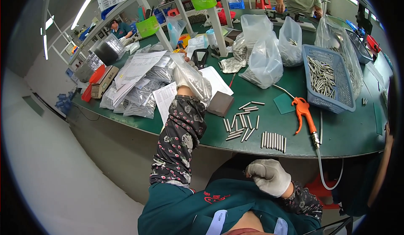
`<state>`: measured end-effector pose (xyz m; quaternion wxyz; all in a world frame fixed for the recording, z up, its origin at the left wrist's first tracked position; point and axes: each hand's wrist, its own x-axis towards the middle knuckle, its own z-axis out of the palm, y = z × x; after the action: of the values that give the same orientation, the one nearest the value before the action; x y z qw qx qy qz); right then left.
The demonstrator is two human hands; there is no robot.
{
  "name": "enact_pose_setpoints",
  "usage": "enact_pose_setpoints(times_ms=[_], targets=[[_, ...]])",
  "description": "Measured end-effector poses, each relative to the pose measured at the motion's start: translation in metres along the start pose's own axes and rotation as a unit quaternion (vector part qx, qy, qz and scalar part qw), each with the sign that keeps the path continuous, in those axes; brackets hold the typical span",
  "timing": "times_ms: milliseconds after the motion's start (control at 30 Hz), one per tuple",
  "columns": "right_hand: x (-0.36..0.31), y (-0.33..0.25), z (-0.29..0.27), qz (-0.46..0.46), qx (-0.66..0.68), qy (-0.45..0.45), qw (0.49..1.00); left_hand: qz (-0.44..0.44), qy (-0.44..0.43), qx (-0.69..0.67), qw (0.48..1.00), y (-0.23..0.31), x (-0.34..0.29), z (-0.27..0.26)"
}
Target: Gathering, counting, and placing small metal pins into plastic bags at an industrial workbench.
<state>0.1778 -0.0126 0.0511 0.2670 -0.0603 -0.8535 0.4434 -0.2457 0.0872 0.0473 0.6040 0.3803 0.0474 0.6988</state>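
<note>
My left hand, in a white glove, reaches over the table and is closed on a clear plastic bag that partly covers it. What is in the bag is hard to make out. My right hand, also gloved, is held before my body below the table edge, with its fingers curled in; whether it holds anything is hidden. Between the hands, loose metal pins lie scattered beside a grey-brown block. Nearer the edge, several pins stand side by side in a neat row.
An orange air gun with a hose lies right of the pins. Behind it are a blue basket of pins and clear bags. Papers cover bagged parts at left, near a scale. A person sits across the table.
</note>
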Motion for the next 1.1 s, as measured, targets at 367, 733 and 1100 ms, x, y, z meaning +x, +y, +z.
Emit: enact_pose_setpoints(times_ms=[367,733,1100], targets=[[0.002,0.003,-0.001,0.001,-0.005,-0.001,1.000,0.161,0.380,0.385,0.826,-0.048,0.014,0.115],[0.021,-0.010,-0.004,0.194,0.123,0.143,0.963,0.120,0.325,0.357,0.867,-0.087,0.006,0.196],[0.055,0.044,-0.011,0.095,0.381,0.401,0.828,-0.028,0.358,0.099,0.928,-0.137,-0.035,0.202]])
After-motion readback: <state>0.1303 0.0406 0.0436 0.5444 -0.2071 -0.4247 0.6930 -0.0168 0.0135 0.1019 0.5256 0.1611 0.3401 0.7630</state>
